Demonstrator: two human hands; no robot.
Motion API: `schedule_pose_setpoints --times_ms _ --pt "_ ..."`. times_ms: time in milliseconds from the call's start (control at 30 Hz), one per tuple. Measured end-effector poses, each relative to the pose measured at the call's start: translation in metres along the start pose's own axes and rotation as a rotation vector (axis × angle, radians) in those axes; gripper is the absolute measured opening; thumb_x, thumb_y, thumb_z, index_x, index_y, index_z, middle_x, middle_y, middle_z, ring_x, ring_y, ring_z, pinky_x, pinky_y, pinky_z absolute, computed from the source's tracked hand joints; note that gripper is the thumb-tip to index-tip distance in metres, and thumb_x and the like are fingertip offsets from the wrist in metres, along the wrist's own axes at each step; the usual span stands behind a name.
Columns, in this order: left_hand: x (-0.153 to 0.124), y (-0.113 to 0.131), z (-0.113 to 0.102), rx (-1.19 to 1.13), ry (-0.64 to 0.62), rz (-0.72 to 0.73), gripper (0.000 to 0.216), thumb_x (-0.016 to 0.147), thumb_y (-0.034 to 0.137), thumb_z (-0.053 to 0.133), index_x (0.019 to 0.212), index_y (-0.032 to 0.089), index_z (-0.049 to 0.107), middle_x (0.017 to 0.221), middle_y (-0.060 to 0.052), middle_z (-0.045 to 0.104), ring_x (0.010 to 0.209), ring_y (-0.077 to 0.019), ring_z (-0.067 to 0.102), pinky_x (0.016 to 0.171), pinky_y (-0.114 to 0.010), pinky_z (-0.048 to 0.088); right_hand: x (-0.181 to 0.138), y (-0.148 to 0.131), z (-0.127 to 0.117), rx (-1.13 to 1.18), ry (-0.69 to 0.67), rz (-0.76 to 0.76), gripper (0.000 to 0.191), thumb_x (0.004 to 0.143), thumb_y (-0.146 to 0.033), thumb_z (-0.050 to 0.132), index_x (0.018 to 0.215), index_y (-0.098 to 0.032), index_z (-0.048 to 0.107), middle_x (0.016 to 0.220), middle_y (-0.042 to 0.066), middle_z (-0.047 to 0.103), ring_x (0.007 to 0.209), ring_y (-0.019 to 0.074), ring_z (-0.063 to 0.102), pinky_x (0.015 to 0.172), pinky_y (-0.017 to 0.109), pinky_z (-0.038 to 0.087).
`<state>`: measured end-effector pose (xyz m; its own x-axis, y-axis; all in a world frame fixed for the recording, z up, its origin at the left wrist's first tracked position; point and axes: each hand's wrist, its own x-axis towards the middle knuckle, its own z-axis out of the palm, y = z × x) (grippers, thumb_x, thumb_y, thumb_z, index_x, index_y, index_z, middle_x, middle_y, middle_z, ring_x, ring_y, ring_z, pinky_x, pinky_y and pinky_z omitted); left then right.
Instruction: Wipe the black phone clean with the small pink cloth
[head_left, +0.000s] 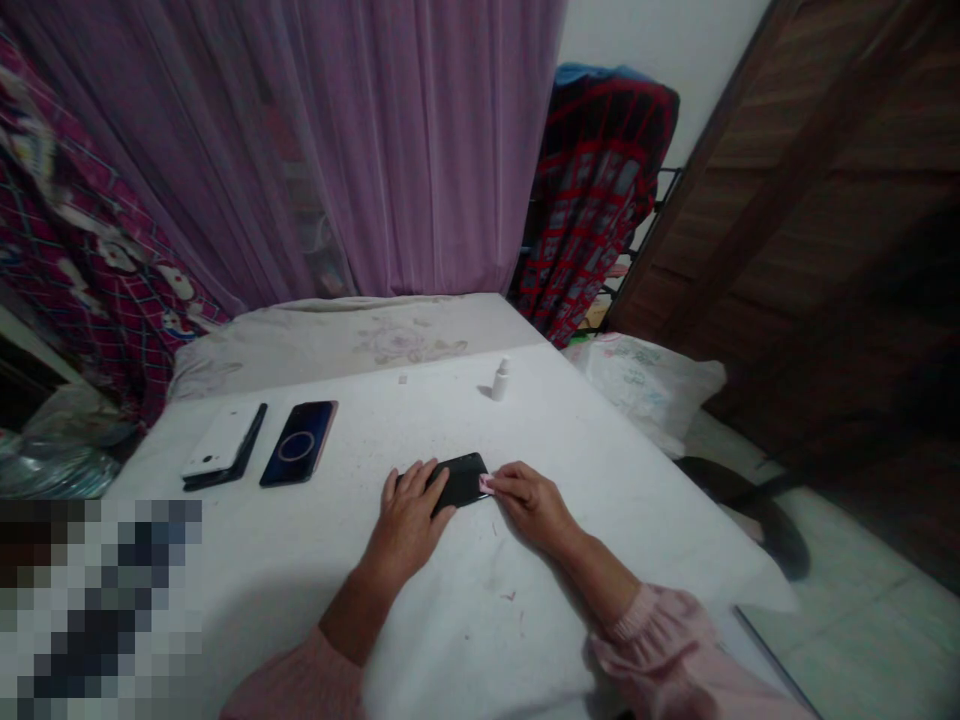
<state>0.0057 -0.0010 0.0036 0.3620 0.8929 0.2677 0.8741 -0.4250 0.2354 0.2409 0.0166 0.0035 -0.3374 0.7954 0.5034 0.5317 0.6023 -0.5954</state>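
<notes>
While my left hand lies spread over the near end of the black phone, the phone sits flat on the white tabletop, roughly midway across it and directly in front of me. My left fingers are splayed, not clenched, so the palm and fingers pin the phone down instead of gripping it. That suits this work, since even pressure keeps the phone from skidding. My right hand is closed in a small pinch around a pink wipe, pressing it against the phone's far end. From this view the wipe is too small and too hidden by my fingers for me to be sure whether it is cloth or tissue. Keeping my right wrist low and my pressure light gives me better control at that edge. Well to my left lie a white phone on a dark case and a dark smartphone showing a ring on its screen. A small white bottle stands farther ahead.
</notes>
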Motion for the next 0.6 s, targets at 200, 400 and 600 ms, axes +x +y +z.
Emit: schedule_pose_setpoints --times_ms 200,400,600 --pt "-0.002 -0.002 0.003 -0.026 0.011 0.016 0.046 0.094 0.033 0.05 0.139 0.024 0.05 0.146 -0.011 0.05 0.134 -0.0301 0.043 0.114 -0.058 0.023 0.026 0.015 0.012 -0.053 0.025 0.028 0.024 0.091 -0.018 0.056 0.101 -0.029 0.076 0.09 0.004 0.069 0.079 0.0144 0.066 0.069 0.025 0.054" --pt "-0.003 0.001 0.0 -0.026 0.018 0.008 0.046 0.094 0.034 0.049 0.139 0.024 0.05 0.145 -0.011 0.051 0.134 -0.0312 0.043 0.113 -0.058 0.024 0.036 0.015 0.016 -0.069 0.049 0.019 0.023 0.093 -0.022 0.055 0.102 -0.029 0.075 0.089 0.004 0.069 0.079 0.0149 0.066 0.069 0.026 0.054" --pt "-0.002 0.001 -0.002 -0.042 -0.009 0.007 0.048 0.093 0.033 0.051 0.139 0.022 0.049 0.146 -0.012 0.049 0.135 -0.032 0.042 0.113 -0.059 0.025 -0.003 -0.009 -0.002 -0.003 0.025 0.004 0.023 0.096 -0.026 0.053 0.107 -0.028 0.073 0.091 0.006 0.069 0.079 0.0145 0.066 0.067 0.025 0.054"
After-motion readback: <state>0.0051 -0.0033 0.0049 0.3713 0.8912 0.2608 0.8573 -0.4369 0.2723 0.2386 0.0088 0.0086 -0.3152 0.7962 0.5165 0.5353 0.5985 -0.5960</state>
